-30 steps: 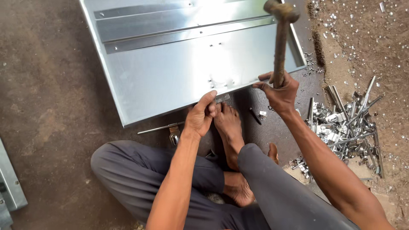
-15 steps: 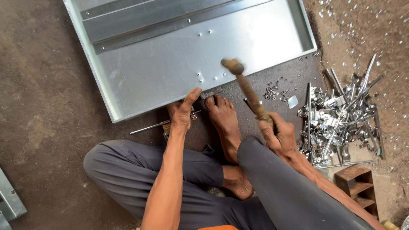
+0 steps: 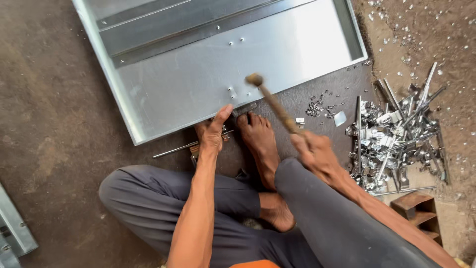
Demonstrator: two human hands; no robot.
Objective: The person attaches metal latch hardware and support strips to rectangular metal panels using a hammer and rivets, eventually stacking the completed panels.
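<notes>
A large shiny sheet-metal tray with folded edges lies on the dirt floor in front of me. My left hand presses on its near edge, over a small metal fitting and a thin rod. My right hand grips the wooden handle of a hammer. The hammer's head hovers just above the tray's near edge, beside some small holes. My bare foot rests against the tray's edge between the two hands.
A pile of scrap metal strips and brackets lies to the right, with small cut-offs scattered near the tray. A small wooden block stands at lower right. Another metal piece is at the lower left edge.
The hammer came down from raised high to low over the tray's near edge. My right hand dropped toward my knee. My left hand stayed on the edge.
</notes>
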